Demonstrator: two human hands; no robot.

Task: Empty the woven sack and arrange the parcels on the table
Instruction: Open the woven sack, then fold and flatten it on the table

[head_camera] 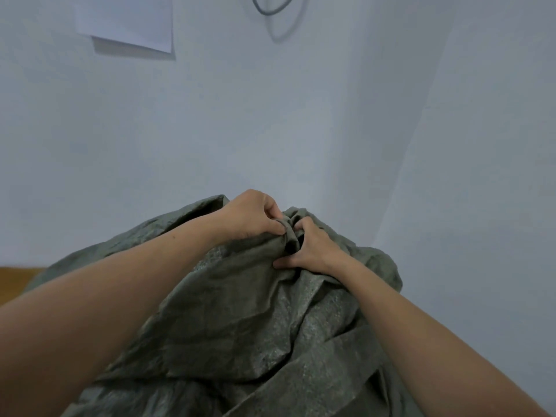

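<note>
- Furthest left, a brown strip of the table (pixel 15 281) was seen beside the sack, most of it hidden.
- Higher up, a sheet of paper (pixel 126 22) was seen fixed to the pale wall (pixel 301 115).
- Next, the left hand (pixel 249 216) was seen at the bunched neck of the sack, with a fold of cloth pinched between thumb and curled fingers.
- In the middle, the grey-green sack (pixel 240 311) was heaped in front of the person, its mouth gathered at the top. No parcels could be seen, and whether the neck was tied could not be told.
- Just to the right, the right hand (pixel 313 251) was clamped on the same neck, fingers dug into the folds and thumb laid on the cloth. The two hands were held close together.
- The step in hand was judged to be the opening of the neck. The gathers would best be drawn apart evenly to both sides, gripped near the rim rather than lower down, so that the mouth could be widened without the sack being tipped.
</note>
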